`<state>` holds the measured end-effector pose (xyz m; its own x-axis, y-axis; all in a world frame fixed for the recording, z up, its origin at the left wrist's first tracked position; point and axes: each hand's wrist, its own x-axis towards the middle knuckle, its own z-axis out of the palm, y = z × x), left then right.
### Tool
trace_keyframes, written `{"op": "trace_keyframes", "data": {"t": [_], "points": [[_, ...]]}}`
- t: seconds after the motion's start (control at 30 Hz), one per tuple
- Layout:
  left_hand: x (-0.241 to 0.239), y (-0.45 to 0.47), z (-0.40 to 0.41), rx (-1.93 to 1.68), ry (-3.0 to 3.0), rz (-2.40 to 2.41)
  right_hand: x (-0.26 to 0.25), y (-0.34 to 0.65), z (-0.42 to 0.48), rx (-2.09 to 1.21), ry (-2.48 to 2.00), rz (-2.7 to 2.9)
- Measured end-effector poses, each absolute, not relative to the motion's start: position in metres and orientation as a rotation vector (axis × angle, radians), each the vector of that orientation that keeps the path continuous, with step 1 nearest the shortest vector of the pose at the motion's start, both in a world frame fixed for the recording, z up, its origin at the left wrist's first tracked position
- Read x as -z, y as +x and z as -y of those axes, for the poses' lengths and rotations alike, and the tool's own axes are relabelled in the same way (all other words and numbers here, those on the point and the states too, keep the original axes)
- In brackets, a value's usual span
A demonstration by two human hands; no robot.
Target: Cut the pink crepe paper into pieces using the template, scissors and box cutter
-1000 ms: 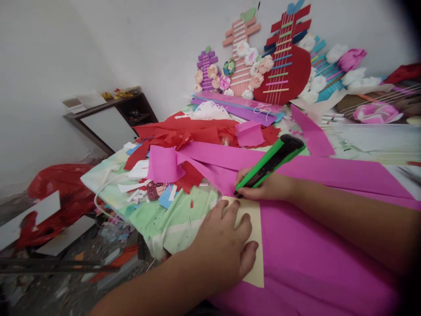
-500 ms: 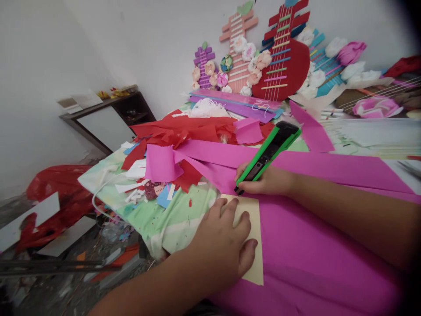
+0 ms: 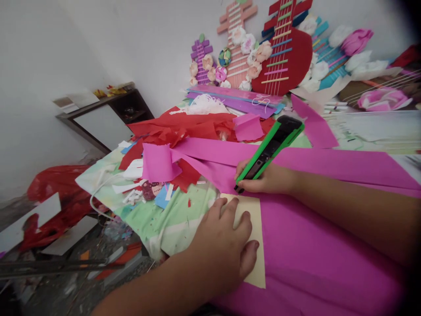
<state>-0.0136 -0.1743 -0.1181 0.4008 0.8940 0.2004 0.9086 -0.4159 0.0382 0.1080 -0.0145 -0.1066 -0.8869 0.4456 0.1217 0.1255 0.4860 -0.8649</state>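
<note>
My right hand (image 3: 263, 177) is closed around a green and black box cutter (image 3: 270, 153), its tip pointing down at the far edge of a pale yellow card (image 3: 258, 263). Fingers spread, my left hand (image 3: 226, 239) presses flat on that card. Beneath the card lies a large sheet of magenta paper (image 3: 312, 245), which reaches to the right under my right forearm. A magenta strip (image 3: 204, 169) runs off beyond the cutter's tip. Whether the blade is out cannot be made out.
Red paper scraps (image 3: 194, 125) and a curled pink piece (image 3: 158, 162) lie beyond my hands on the green and white tablecloth (image 3: 177, 215). Paper-flowered craft instruments, one a red guitar shape (image 3: 296, 61), lean on the wall. A dark cabinet (image 3: 105, 118) stands at left.
The view has shifted slightly, so the background sits a little differently. Both hands, the box cutter and the card stay almost in the same place.
</note>
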Motion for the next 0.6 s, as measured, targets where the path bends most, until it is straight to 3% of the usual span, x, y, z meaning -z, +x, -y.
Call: {"op": "trace_keyframes", "data": {"t": [0.6], "points": [[0.1156, -0.0140, 0.1749, 0.297, -2.589, 1.688, 0.1048, 0.1064, 0.0183, -1.232, -0.392, 2.536]]}}
